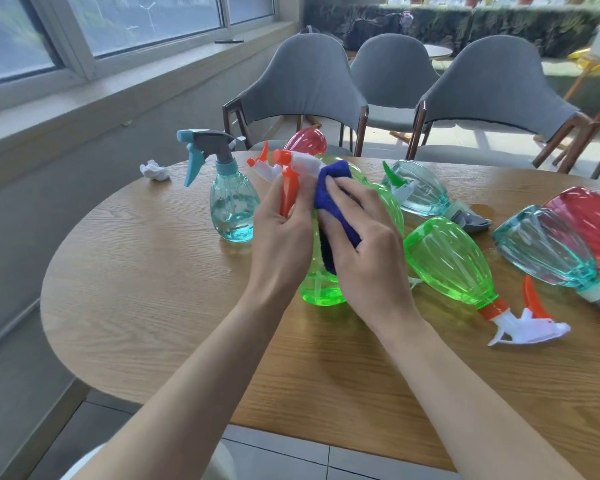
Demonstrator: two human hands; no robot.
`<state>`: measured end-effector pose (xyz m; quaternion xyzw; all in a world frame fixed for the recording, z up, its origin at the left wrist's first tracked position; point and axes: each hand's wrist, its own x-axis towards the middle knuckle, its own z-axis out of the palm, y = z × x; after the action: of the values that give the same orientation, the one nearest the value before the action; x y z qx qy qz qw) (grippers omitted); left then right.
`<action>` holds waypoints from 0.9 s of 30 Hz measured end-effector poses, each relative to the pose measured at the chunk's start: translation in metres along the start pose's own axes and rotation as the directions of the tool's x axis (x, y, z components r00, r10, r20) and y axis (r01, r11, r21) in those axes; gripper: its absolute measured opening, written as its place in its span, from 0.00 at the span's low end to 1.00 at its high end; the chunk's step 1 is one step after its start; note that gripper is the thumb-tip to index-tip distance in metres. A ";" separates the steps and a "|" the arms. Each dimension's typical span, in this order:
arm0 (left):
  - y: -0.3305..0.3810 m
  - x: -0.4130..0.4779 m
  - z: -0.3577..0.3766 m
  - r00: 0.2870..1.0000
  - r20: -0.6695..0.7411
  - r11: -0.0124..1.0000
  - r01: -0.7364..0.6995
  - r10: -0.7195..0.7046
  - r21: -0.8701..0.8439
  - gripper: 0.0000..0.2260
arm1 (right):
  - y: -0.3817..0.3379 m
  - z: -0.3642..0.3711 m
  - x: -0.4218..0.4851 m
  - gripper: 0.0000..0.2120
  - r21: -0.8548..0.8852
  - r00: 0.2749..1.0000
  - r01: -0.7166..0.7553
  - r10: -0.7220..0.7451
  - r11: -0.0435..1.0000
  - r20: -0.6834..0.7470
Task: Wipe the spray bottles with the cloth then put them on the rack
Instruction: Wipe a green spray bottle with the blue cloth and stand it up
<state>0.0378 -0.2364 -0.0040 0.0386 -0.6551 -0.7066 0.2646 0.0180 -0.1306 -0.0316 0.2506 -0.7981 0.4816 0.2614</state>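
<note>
My left hand (280,237) grips a green spray bottle (321,289) near its orange trigger, holding it just over the wooden table (153,289). My right hand (364,244) presses a blue cloth (333,188) against the bottle's side. A teal bottle with a grey and teal head (231,209) stands upright to the left. Several more bottles lie on their sides to the right: a green one (447,261), teal ones (420,192) (548,251) and a red one (589,220). Another red bottle (305,142) lies behind my hands. No rack is in view.
A crumpled white tissue (155,170) lies at the table's far left edge. Grey chairs (302,84) (492,91) stand behind the table. A window sill (101,98) runs along the left wall.
</note>
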 end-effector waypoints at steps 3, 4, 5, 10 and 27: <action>-0.001 -0.003 0.004 0.999 0.039 1.000 -0.028 0.028 0.014 0.11 | 0.001 -0.002 0.004 0.20 0.052 0.994 -0.105 0.107 0.993 -0.028; -0.001 -0.004 0.005 0.999 0.044 1.000 -0.022 0.021 0.012 0.12 | 0.000 -0.001 0.001 0.20 0.050 0.996 -0.088 0.090 0.995 -0.029; 0.000 -0.003 0.005 0.999 0.048 1.000 -0.010 0.009 0.002 0.13 | -0.002 0.001 -0.002 0.20 0.033 0.998 -0.051 0.052 0.998 -0.025; 0.002 0.001 0.002 0.999 0.032 0.999 -0.008 0.010 -0.046 0.11 | -0.002 0.010 -0.012 0.16 -0.102 0.969 0.247 -0.246 0.964 0.022; -0.005 -0.001 0.006 0.997 0.052 0.999 -0.049 0.050 -0.012 0.14 | -0.008 0.003 0.003 0.11 0.149 0.992 -0.071 0.086 0.986 -0.096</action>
<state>0.0351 -0.2307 -0.0088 0.0023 -0.6589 -0.7040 0.2649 0.0204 -0.1367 -0.0256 0.2123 -0.7556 0.5608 0.2638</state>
